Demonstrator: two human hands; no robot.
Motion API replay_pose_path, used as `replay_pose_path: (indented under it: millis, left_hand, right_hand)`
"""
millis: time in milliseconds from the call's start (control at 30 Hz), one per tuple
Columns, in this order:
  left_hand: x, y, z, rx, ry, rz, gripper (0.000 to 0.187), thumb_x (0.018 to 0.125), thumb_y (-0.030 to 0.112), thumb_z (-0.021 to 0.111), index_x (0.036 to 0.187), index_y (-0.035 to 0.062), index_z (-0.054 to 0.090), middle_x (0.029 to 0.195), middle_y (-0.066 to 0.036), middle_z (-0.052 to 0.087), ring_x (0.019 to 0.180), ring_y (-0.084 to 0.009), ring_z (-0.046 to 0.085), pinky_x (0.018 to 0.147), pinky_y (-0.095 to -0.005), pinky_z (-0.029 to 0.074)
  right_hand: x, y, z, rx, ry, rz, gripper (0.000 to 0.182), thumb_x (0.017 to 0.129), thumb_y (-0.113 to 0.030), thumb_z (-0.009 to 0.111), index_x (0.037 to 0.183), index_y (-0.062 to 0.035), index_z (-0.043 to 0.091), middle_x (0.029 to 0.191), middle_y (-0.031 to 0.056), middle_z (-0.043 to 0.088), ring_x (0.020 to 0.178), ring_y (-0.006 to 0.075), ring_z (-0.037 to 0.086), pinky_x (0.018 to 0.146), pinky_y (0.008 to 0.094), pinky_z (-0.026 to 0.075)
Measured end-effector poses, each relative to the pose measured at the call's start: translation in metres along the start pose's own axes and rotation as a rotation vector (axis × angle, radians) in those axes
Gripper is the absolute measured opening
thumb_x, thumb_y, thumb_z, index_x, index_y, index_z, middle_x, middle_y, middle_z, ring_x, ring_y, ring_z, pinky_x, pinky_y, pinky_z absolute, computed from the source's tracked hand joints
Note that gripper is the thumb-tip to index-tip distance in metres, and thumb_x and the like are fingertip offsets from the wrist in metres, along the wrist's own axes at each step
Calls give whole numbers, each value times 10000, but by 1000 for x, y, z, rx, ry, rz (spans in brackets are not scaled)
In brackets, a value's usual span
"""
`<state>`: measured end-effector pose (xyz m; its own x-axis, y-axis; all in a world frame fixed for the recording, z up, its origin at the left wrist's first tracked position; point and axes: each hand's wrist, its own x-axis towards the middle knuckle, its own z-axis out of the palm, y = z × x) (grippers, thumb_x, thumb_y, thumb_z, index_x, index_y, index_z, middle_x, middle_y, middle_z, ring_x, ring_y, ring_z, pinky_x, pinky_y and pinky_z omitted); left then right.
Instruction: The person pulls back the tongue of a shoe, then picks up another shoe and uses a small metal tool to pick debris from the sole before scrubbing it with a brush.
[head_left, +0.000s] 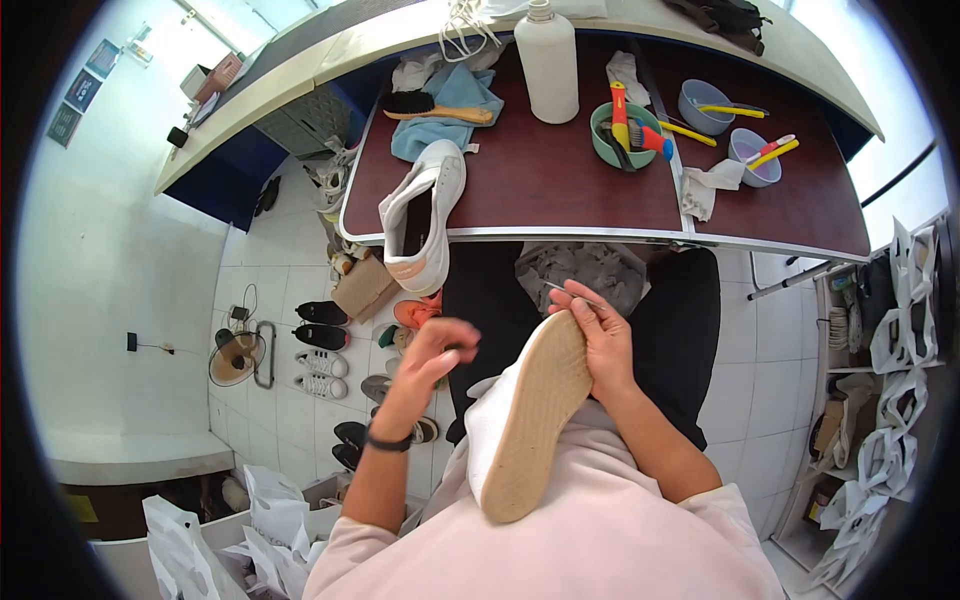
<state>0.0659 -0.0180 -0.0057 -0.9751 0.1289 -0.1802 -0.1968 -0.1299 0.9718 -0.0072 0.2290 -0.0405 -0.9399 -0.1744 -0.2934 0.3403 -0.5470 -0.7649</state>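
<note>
A white sneaker point(535, 410) lies tilted across my lap, its tan sole facing up. My right hand point(605, 345) grips it by the toe end. A thin metal tool point(558, 289) pokes out from the same fingers; its kind is hard to make out. My left hand point(437, 352), with a black band on the wrist, hovers left of the shoe without touching it. Its fingers are loosely bent and apart, slightly blurred, with nothing visible in them. The matching white sneaker point(428, 215) rests at the table's front edge, its heel jutting over.
The dark red table point(490, 205) carries a wooden-handled brush point(440, 108) on a blue cloth point(470, 95), a white bottle point(548, 65), a green bowl point(603, 150) of brushes and two small bowls. Several shoes point(322, 338) stand on the floor at left. White bags hang on the right.
</note>
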Motion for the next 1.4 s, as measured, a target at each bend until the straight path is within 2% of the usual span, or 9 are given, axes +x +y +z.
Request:
replay_pose_path:
  millis: [100,200,300,367,533,633,800,1100,1400]
  left_hand:
    - [54,-19,43,-224,-170,23,616,948,359,585,1441,27,423,1463,-138,470,1403,-242,416,1172,-403,313]
    - [72,-30,58,-456,-330,-380,669,963,430,515,1481,25,393,1487,-133,452,1409,-228,406,1175,-374,302]
    - [77,-33,70,-361,-409,-374,676,974,470,443,1481,25,404,1455,-137,486,1352,-222,467,1138,-360,354]
    - [77,-39,69,-416,-398,-375,641,982,454,429,1463,30,435,1405,-139,533,1272,-220,533,1087,-364,411]
    - [87,-45,61,-374,-89,-452,571,1009,442,410,1401,40,516,1259,-133,642,1096,-222,648,952,-365,520]
    - [87,-49,67,-425,-111,-542,596,1016,505,405,1394,54,503,1233,-142,633,1086,-240,642,946,-379,522]
    - [82,-69,77,-650,-291,-530,580,1043,457,358,1409,27,491,1236,-139,640,1101,-236,646,968,-376,522]
    - [88,-76,73,-621,-323,-484,578,1032,434,368,1403,9,494,1262,-155,630,1119,-248,642,992,-379,514]
    - [85,-62,75,-589,-289,-527,605,1009,459,413,1394,0,499,1271,-166,626,1125,-253,643,997,-384,516]
  right_hand:
    - [0,5,12,-101,-57,-88,289,1014,-148,614,1274,-32,663,1171,107,721,1003,143,672,886,260,529]
    - [-2,6,5,-278,-33,-225,223,1005,-132,629,1197,-58,714,1169,69,726,1025,142,664,919,264,500]
    - [2,11,-25,-668,129,-616,185,1007,-130,626,1144,-54,722,1174,62,723,1036,148,660,941,277,493]
    - [-3,8,-40,-344,101,-413,184,1015,-129,610,1128,-6,686,1169,106,716,1018,181,676,950,291,503]
    - [-12,14,-62,-221,-16,-257,151,1014,-88,597,1108,21,641,1117,144,718,985,171,690,890,304,555]
    - [-13,18,-59,-161,-83,-234,138,1002,-64,608,1105,25,628,1092,148,721,975,181,695,880,307,564]
    - [-14,19,-63,-121,-223,-212,128,981,-29,628,1102,-6,666,1088,96,728,925,112,664,875,270,539]
    - [-9,19,-62,-233,-151,-224,123,949,-35,678,1052,-14,742,1027,42,720,867,82,638,796,236,536]
    - [-11,17,-55,-226,-144,-185,138,930,-47,706,1057,1,734,1012,68,755,902,86,673,840,239,542]
